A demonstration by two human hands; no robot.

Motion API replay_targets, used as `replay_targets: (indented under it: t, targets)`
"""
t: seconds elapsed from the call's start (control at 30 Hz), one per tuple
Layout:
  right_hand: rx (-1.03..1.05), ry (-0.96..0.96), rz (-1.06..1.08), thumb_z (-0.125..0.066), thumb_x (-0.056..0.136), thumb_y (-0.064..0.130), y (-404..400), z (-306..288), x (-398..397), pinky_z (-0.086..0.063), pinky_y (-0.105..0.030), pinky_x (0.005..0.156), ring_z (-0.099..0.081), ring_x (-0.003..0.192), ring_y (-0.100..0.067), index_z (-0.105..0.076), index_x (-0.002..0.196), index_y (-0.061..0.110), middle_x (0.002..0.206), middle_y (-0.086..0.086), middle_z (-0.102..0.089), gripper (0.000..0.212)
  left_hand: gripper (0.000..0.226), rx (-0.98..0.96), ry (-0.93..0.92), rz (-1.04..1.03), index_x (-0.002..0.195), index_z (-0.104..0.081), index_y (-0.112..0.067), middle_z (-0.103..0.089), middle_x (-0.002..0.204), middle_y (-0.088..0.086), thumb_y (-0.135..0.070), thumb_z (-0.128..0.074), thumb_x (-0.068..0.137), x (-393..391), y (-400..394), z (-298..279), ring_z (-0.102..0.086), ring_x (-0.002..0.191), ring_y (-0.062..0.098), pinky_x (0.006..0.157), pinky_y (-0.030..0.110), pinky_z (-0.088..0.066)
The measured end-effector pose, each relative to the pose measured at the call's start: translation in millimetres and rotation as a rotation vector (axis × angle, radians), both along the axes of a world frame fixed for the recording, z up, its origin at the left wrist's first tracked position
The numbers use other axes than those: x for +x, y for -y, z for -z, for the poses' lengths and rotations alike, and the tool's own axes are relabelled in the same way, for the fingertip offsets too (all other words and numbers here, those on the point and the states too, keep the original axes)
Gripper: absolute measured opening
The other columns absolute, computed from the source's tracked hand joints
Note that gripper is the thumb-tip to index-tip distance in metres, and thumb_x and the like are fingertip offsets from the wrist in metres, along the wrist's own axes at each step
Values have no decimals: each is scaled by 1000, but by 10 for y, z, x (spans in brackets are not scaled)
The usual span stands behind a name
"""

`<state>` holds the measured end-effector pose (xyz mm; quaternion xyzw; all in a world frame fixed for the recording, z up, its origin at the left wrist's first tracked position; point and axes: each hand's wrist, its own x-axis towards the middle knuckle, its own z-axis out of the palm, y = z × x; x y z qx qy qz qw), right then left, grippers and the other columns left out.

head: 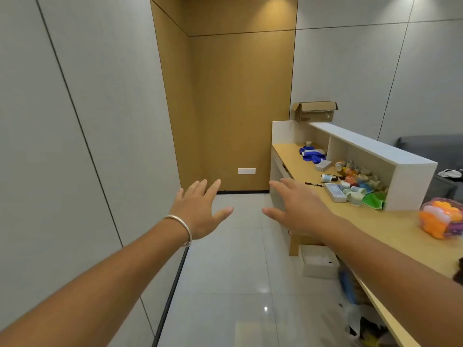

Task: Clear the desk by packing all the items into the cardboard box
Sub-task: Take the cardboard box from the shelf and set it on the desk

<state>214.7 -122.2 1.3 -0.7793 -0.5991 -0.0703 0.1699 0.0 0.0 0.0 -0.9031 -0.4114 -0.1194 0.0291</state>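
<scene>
Packing has not begun: left hand (200,211) and right hand (298,209) hover empty, fingers spread, short of the desk (390,226); next, fetch the cardboard box (314,111) from its far end.

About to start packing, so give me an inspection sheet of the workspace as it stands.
Surface: wooden desk along the right wall, white shelf unit on it.
Job's things: open cardboard box at the far end; cups and small boxes, blue bag, green cloth, clear tub of toys unpacked.
Clutter: white box and bags under the desk.
Hands: left hand and right hand open, empty, raised over the floor.
Cables: nothing seen.
Surroundings: grey wall panels, tiled floor, grey sofa.
</scene>
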Motion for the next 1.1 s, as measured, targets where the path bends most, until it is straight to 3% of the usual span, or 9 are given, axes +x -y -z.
replay_targets:
  t: [0.27,0.6,1.1]
  targets:
    - [-19,27,69,-46,87,66,-1084,159,592,-19,-53,116,-15,145,-19,-22,150,32,156,2,-24,76,76,37,-16,26,152,-2,-33,-7,161,2,-72,-18,88,800,-1176,194,0,148,19,118,47,-5]
    - [-28,46,151,-46,89,63,-3260,118,1194,-12,-57,116,-11,147,-23,-23,148,30,157,-2,-23,72,76,86,25,20,152,-8,-33,-9,161,3,-72,-16,87,1702,-3231,228,-2,148,20,118,48,-6]
    - [-6,39,76,-48,87,62,-5618,307,2685,-8,-55,117,-9,147,-19,-21,149,34,158,1,-20,73,66,22,14,-13,151,0,-35,-1,161,2,-57,-26,94,3061,-5552,410,2,148,21,118,49,-4]
